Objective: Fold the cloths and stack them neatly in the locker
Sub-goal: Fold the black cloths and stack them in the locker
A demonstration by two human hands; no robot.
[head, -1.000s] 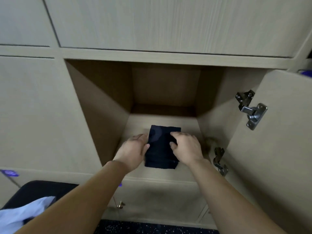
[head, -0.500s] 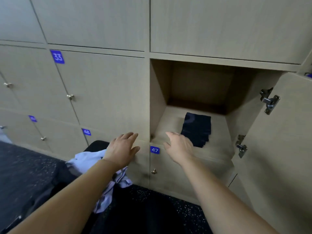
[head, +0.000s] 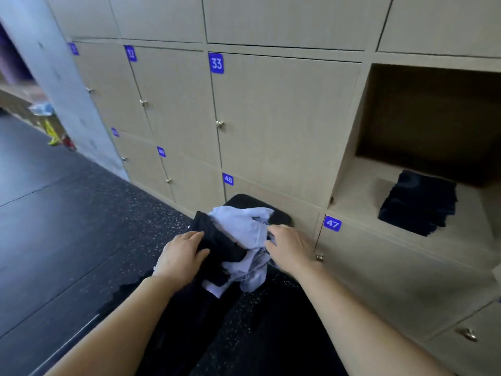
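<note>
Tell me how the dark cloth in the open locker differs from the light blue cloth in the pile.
The dark cloth is folded into a flat rectangle; the light blue cloth is crumpled. The dark cloth lies inside the open locker; the light blue cloth sits outside, on a loose pile. No hand is near the dark cloth; the right hand touches the light blue cloth. Both are fabric.

Before me stood closed pale wooden locker doors (head: 284,118) with small round metal knobs (head: 219,124) and blue square number tags (head: 216,63), 33 above 48, a black padded seat (head: 280,217) against the lower row, dark speckled flooring (head: 81,226) beneath, and a grey pillar (head: 67,90) off to my left.
</note>
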